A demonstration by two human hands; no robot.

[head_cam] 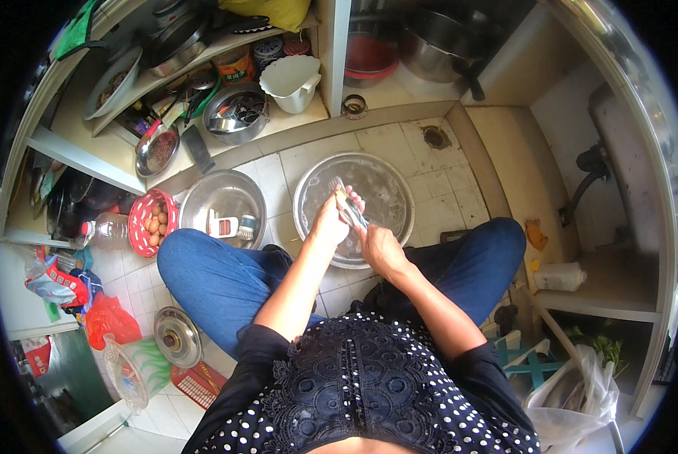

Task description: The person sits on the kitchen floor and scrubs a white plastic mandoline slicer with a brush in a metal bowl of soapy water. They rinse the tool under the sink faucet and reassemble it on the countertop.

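Above a round metal basin of water (384, 176), my left hand (333, 215) and my right hand (381, 249) grip a bundle of metal cutlery (350, 211). Fork tines point up past my left fingers. Something small and yellow shows at my left fingertips; I cannot tell what it is. My right fingers close on the lower end of the bundle. The water looks cloudy with some foam. To the left stands a second metal basin (220, 190), holding a white and red item (224, 227) and a brush with pale bristles (247, 227).
At the left are a red basket (140, 249) of eggs, a plastic bottle (109, 231), a pot lid (178, 337) and a bin (146, 363). Open cupboards ahead hold a white container (291, 85), a bowl of utensils (235, 113) and pots. A white bottle (560, 277) lies at the right.
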